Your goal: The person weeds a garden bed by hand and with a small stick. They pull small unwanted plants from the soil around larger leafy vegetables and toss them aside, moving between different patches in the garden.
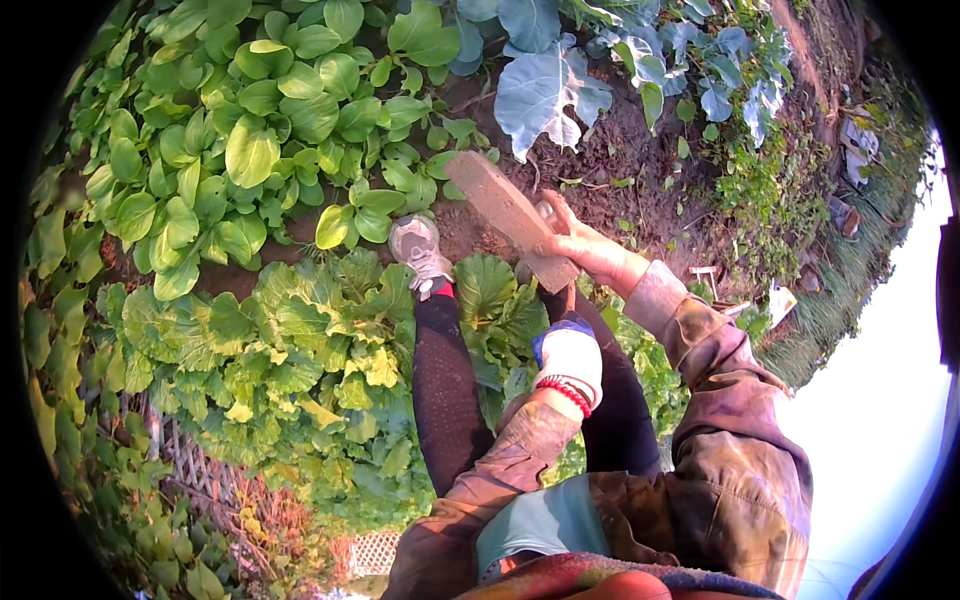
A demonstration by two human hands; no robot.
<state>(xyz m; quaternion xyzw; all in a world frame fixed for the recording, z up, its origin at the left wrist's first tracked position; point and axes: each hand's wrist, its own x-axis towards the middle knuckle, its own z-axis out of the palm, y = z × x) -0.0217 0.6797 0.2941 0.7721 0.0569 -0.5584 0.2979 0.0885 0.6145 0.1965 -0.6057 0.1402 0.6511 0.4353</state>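
Note:
My left hand (570,358), in a white and blue glove with a red beaded bracelet at the wrist, is closed around the short visible bit of handle of what looks like a hoe. The hoe's long, flat, soil-brown blade (505,215) is raised in front of my legs, slanting up to the left. My bare right hand (583,243) grips the blade near its lower end, thumb across the face and fingers partly hidden behind it. Most of the handle is hidden by the glove and my arm.
Leafy greens (250,150) grow thickly at the far left, with broader crinkled leaves (320,325) nearer. Blue-green plants (540,95) stand beyond bare brown soil (640,170). My shoe (418,250) is between rows. A lattice fence (195,465) stands lower left; litter (780,303) lies at right.

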